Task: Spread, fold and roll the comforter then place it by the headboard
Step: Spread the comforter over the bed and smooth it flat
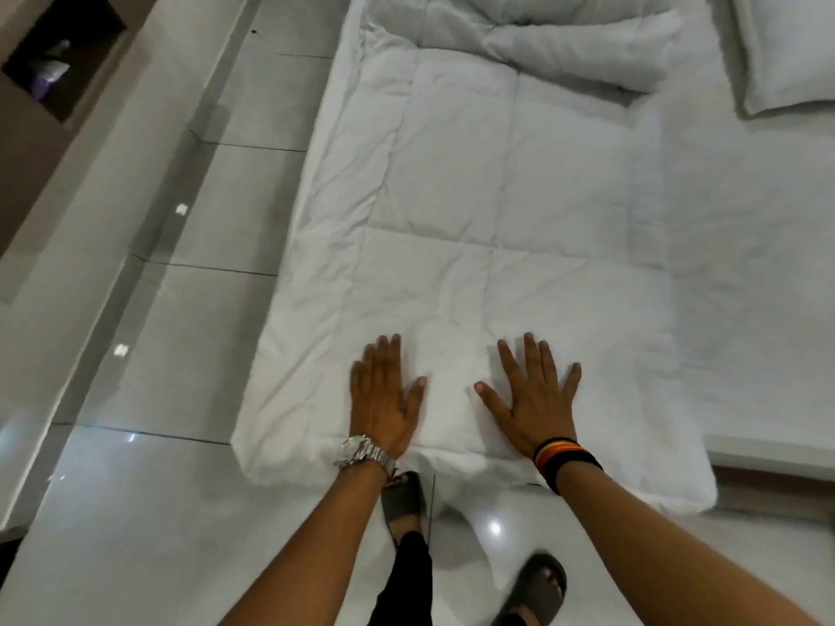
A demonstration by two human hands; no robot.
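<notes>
Glossy white floor tiles (149,345) run beside the bed (745,264), where the folded comforter (474,219) lies lengthwise, its far end apparently bunched. Left hand (384,399) and right hand (533,399) press flat on its near end, fingers spread, gripping nothing.

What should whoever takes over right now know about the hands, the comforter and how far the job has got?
Left hand: open, palm flat on the near end of the comforter, fingers together.
Right hand: open, palm flat beside it, fingers spread. Neither hand grips anything.
Comforter: folded into a long strip along the left side of the bed, its near end hanging slightly over the foot edge; the far end is still bunched and creased.
Pillow: at the top right of the bed.
Done: spreading and folding, it seems.
Left: roll the strip, probably from this near end, and place the roll by the headboard, which is out of view.
</notes>
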